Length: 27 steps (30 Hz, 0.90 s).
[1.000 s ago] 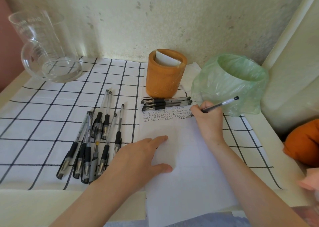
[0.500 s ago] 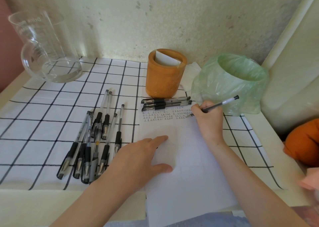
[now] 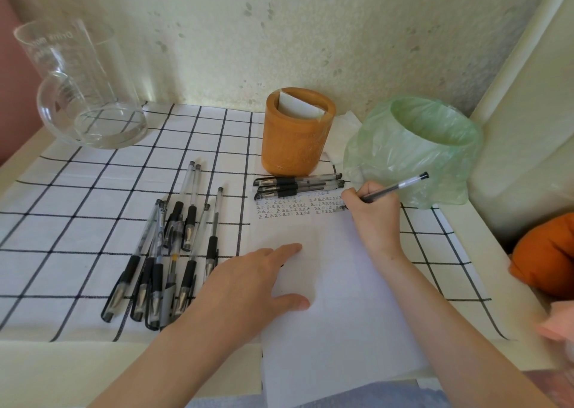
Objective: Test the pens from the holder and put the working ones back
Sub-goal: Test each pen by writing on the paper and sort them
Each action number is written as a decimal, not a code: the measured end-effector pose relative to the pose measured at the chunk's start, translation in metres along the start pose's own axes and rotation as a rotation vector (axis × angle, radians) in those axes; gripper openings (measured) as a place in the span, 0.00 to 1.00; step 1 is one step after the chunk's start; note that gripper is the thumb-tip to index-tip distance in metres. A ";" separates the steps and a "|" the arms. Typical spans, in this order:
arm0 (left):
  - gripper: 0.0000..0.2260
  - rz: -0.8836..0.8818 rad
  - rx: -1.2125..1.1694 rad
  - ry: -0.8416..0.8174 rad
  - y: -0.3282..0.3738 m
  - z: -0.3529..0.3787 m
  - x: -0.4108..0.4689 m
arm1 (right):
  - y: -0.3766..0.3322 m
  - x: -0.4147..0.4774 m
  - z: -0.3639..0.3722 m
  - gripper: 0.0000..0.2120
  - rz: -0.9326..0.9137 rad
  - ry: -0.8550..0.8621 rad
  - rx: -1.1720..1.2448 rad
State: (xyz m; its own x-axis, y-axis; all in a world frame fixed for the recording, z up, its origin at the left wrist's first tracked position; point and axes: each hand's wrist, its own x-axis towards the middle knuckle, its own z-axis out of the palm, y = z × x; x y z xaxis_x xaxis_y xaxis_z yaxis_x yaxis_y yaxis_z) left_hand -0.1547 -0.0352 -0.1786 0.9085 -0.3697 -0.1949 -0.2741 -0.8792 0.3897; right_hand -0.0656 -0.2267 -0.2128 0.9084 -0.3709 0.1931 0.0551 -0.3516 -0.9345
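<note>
My right hand grips a clear-barrelled pen, its tip down on the white paper sheet beside rows of small written marks. My left hand lies flat on the sheet's left edge, fingers spread. The orange pen holder stands behind the paper with a white slip inside it. Three capped pens lie side by side at the paper's top edge. Several more pens lie in a loose pile to the left on the checked cloth.
A large glass beaker stands at the back left. A small bin lined with a green plastic bag sits right of the holder. An orange cloth object lies off the table's right edge. The wall is close behind.
The right hand has shifted only slightly while writing with the pen near the marks. The left hand and the other pens have stayed where they were.
</note>
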 end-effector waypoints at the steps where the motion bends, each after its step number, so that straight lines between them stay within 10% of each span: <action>1: 0.32 0.001 0.001 0.000 0.000 0.000 0.000 | 0.000 0.000 0.000 0.14 0.002 0.000 0.001; 27: 0.32 -0.018 -0.040 -0.025 0.002 -0.002 -0.001 | -0.003 0.000 -0.001 0.16 -0.002 0.008 0.005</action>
State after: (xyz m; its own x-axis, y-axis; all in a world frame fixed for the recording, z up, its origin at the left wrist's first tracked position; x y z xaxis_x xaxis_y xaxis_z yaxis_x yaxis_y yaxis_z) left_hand -0.1555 -0.0354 -0.1755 0.9048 -0.3617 -0.2246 -0.2445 -0.8733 0.4214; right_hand -0.0666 -0.2265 -0.2100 0.9048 -0.3772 0.1976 0.0592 -0.3481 -0.9356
